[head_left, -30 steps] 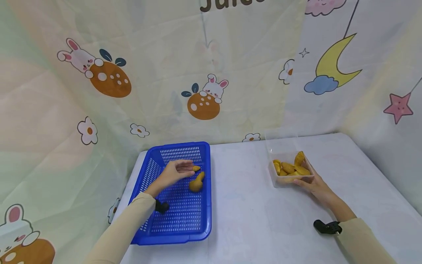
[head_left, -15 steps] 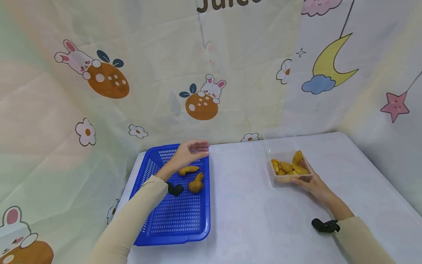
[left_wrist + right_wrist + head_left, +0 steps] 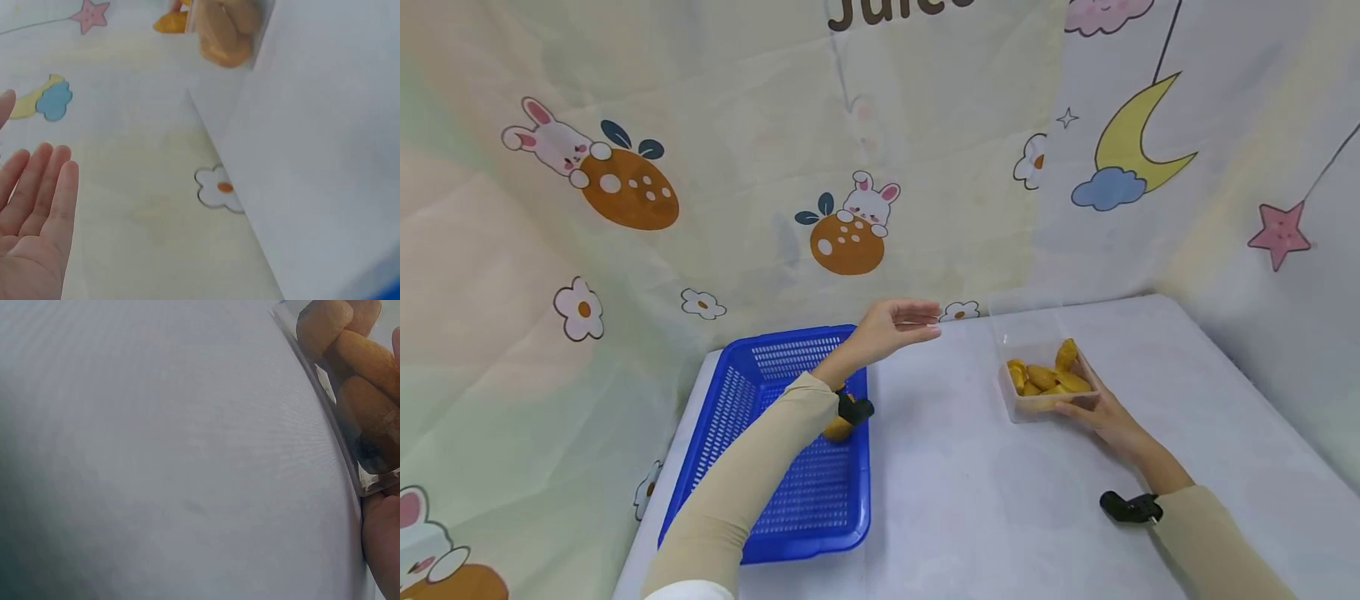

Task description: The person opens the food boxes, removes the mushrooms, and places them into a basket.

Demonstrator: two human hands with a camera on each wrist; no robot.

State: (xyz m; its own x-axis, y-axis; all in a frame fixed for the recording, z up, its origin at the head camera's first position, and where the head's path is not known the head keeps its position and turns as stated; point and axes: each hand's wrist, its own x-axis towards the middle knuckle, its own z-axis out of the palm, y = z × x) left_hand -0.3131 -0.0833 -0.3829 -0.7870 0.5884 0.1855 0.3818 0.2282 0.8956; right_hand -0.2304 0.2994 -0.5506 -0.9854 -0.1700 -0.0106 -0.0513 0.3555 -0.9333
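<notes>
My left hand is in the air above the table, just right of the basket's far corner. Its fingers and palm look bare in the left wrist view. My right hand grips the near right corner of a clear plastic box, thumb along the front wall. Several smooth yellow-brown oblong pieces fill the box, one standing up at the right. A blue slotted basket stands at the left, with a yellow-brown rounded piece partly hidden behind the left wrist.
The box's clear lid stands raised at its back. Behind the white-covered table hangs a printed cloth. Black straps with small devices are on both wrists.
My left hand has risen out of the basket and moved right, past its far right corner. My right hand keeps its grip on the box. The head view has shifted slightly.
</notes>
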